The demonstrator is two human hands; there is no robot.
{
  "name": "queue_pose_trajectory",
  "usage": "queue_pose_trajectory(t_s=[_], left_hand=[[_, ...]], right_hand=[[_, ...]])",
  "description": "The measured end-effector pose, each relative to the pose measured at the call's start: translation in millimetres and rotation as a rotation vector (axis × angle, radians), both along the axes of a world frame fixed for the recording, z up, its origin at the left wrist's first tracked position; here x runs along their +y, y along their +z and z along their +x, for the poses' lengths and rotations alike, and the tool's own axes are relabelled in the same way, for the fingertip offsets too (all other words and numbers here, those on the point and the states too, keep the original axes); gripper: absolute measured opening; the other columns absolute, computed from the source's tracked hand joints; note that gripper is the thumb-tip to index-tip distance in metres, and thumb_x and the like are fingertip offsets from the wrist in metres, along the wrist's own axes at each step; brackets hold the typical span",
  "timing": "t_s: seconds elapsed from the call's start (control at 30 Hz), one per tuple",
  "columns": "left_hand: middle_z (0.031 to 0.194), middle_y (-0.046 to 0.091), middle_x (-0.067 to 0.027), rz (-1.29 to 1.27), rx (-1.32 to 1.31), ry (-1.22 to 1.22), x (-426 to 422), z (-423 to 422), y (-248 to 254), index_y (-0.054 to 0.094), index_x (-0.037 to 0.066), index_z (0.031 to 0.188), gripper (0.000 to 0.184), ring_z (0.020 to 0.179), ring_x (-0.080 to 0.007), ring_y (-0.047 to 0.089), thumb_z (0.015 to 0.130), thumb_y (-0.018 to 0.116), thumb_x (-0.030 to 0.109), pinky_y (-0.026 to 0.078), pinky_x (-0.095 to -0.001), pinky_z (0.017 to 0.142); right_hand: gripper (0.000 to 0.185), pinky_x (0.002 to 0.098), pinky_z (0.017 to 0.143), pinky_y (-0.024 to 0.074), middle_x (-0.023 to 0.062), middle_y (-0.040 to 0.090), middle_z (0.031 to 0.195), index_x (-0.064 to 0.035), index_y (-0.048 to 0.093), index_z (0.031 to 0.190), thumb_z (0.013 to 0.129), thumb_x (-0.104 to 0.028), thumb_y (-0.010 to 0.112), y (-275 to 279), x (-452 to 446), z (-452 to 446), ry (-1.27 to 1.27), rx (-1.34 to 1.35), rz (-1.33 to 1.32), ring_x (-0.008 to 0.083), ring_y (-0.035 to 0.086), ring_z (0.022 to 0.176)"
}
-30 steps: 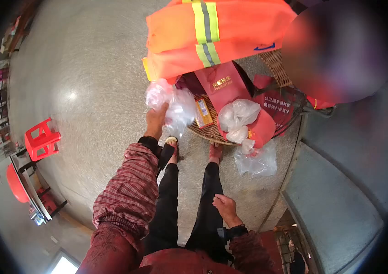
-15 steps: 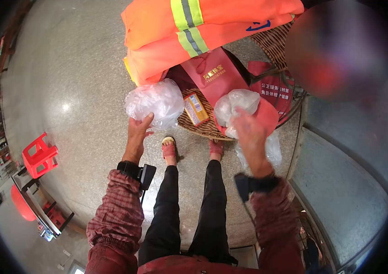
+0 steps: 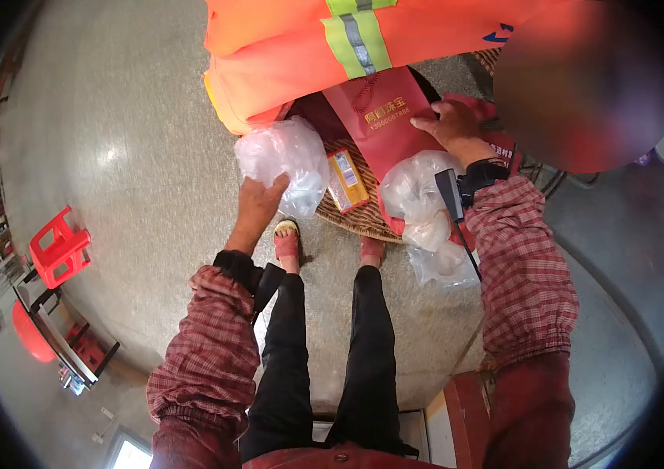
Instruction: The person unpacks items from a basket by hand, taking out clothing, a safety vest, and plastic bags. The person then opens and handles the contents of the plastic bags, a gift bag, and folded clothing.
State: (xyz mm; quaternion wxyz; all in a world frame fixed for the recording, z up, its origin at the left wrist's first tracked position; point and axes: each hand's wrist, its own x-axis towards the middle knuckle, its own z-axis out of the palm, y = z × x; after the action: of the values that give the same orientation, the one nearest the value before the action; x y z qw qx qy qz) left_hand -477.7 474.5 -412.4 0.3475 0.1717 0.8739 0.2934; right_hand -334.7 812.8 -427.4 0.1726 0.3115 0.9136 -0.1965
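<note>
My left hand (image 3: 260,205) is closed at the lower edge of a crumpled clear plastic bag (image 3: 289,160), thumb in front and the other fingers hidden by it. At the right edge of a red paper gift bag (image 3: 379,129) with gold lettering is my right hand (image 3: 457,129), thumb and fingers apart, the thumb over the bag's front. Between the bags, a yellow-orange box (image 3: 349,180) lies on a woven wicker surface (image 3: 379,227). Below my right wrist are more clear plastic bags (image 3: 418,191) with contents I cannot make out.
An orange garment (image 3: 285,62) with reflective yellow strips covers the far side of the wicker. A red plastic stool (image 3: 60,246) stands on the floor at left. A blurred round patch hides the upper right. My sandalled feet stand just below the wicker edge.
My right hand has moved away from the clear plastic bags, up to the red gift bag. My left hand has closed in on its plastic bag. The view has shifted slightly.
</note>
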Motion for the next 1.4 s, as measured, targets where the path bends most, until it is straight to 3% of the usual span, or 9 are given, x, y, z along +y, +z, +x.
queue_pose_trajectory(t_s=[0.17,0.37,0.57,0.8,1.03,1.07,1.17,1.33,1.4], left_hand=[[0.100,0.065,-0.0137,0.034,-0.023,0.218,4.1,5.9,74.5,0.055,-0.004,0.115,0.055,0.084,-0.0192,0.061,0.076,0.072,0.032,0.048,-0.0328,0.072],[0.100,0.065,-0.0127,0.151,0.053,0.300,-12.3,28.5,94.3,0.056,-0.003,0.114,0.054,0.084,-0.0191,0.061,0.077,0.072,0.034,0.049,-0.0319,0.073],[0.102,0.062,-0.0121,0.123,0.027,0.317,2.0,44.9,113.7,0.053,-0.002,0.117,0.054,0.084,-0.0159,0.059,0.078,0.072,0.032,0.048,-0.0287,0.069],[0.105,0.055,-0.0112,0.123,-0.020,0.352,-17.9,76.3,103.3,0.049,-0.003,0.120,0.055,0.083,-0.0148,0.056,0.080,0.072,0.026,0.049,-0.0274,0.067],[0.099,0.059,-0.0078,0.147,-0.021,0.369,-15.2,95.4,107.1,0.054,-0.001,0.114,0.045,0.080,-0.0127,0.056,0.081,0.071,0.024,0.047,-0.0263,0.070],[0.095,0.060,-0.0071,0.131,-0.083,0.348,-10.3,104.3,109.1,0.056,-0.001,0.110,0.032,0.081,-0.0111,0.055,0.085,0.066,0.015,0.047,-0.0240,0.070],[0.092,0.059,-0.0064,0.181,-0.351,0.289,-2.3,135.3,75.0,0.055,0.002,0.112,0.046,0.077,-0.0137,0.057,0.075,0.074,0.022,0.047,-0.0261,0.067],[0.107,0.057,-0.0204,0.246,-0.480,0.043,82.4,153.6,86.1,0.043,-0.001,0.124,0.073,0.096,-0.0285,0.061,0.070,0.077,0.033,0.049,-0.0374,0.079],[0.106,0.058,-0.0217,0.270,-0.242,0.019,101.0,188.4,45.4,0.040,-0.001,0.125,0.074,0.097,-0.0322,0.060,0.070,0.077,0.031,0.048,-0.0395,0.080]], right_hand=[[0.034,0.0440,0.076,0.0477,0.0155,0.064,0.089,-0.0057,0.065,0.085,0.079,-0.038,0.060,2.9,4.1,18.0,-0.017,0.229,-0.105,0.0347,0.060,0.087],[0.022,0.0454,0.065,0.0467,0.0175,0.061,0.077,-0.0031,0.062,0.078,0.083,-0.024,0.055,27.9,0.3,44.8,-0.089,0.631,-0.068,0.0377,0.058,0.075],[0.018,0.0445,0.061,0.0458,0.0165,0.058,0.070,-0.0029,0.056,0.071,0.084,-0.016,0.056,65.3,-6.9,71.5,-0.117,0.605,0.156,0.0346,0.058,0.069],[0.012,0.0389,0.062,0.0480,0.0101,0.061,0.076,-0.0037,0.058,0.075,0.085,-0.010,0.056,85.1,-1.1,88.7,0.020,0.670,0.411,0.0298,0.060,0.072],[0.010,0.0342,0.065,0.0483,0.0142,0.063,0.083,0.0001,0.062,0.089,0.082,-0.008,0.063,120.4,-25.1,115.6,-0.252,0.684,0.331,0.0298,0.061,0.075],[0.011,0.0341,0.065,0.0479,0.0151,0.062,0.083,0.0010,0.061,0.089,0.083,-0.007,0.063,120.3,-28.9,118.4,-0.333,0.743,0.292,0.0304,0.061,0.074],[0.010,0.0342,0.065,0.0474,0.0164,0.061,0.082,0.0022,0.061,0.088,0.083,-0.007,0.063,121.3,-36.7,121.5,-0.408,0.678,0.220,0.0314,0.060,0.073],[0.011,0.0354,0.064,0.0465,0.0180,0.060,0.080,0.0015,0.062,0.088,0.084,-0.009,0.062,107.5,-38.7,106.1,-0.311,0.720,0.268,0.0321,0.060,0.073],[0.011,0.0354,0.064,0.0465,0.0182,0.060,0.080,0.0011,0.063,0.088,0.084,-0.009,0.062,99.1,-40.0,103.8,-0.313,0.677,0.244,0.0324,0.060,0.073]])
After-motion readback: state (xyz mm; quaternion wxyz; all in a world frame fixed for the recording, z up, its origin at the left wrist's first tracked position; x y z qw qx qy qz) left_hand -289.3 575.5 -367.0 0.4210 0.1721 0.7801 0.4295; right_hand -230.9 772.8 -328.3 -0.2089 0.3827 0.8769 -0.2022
